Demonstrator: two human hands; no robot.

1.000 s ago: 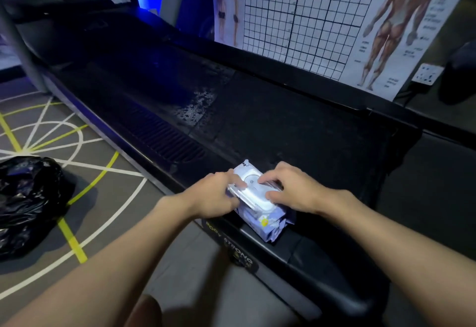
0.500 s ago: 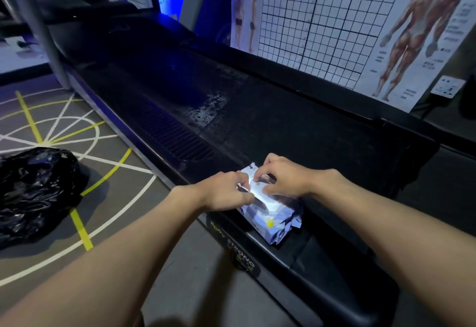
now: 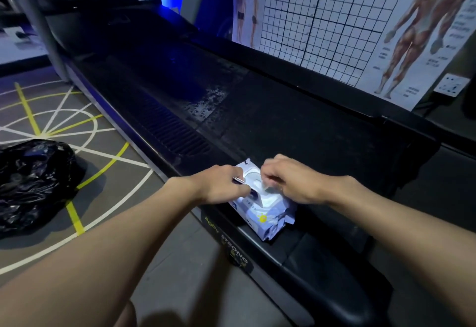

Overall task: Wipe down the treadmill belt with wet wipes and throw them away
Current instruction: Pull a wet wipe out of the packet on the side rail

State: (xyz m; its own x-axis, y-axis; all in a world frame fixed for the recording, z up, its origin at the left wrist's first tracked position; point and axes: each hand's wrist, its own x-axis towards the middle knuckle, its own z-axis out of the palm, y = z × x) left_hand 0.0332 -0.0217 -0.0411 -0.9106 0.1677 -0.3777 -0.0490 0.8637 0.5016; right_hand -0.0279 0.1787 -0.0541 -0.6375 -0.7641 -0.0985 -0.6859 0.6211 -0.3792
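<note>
A pale blue wet wipes pack with a white plastic lid lies on the treadmill's near side rail. My left hand grips the pack's left edge and holds the flip lid up. My right hand rests over the pack's opening, its fingertips pinched at the white wipe there. The black treadmill belt stretches behind the pack, with a whitish speckled patch further up it.
A crumpled black rubbish bag sits on the grey floor with yellow and white lines at the left. A grey upright post stands at the far left. Grid and anatomy posters and a wall socket line the wall behind the treadmill.
The lid of the pack has been lifted open. My right hand has shifted from pressing on the lid to pinching at the opening.
</note>
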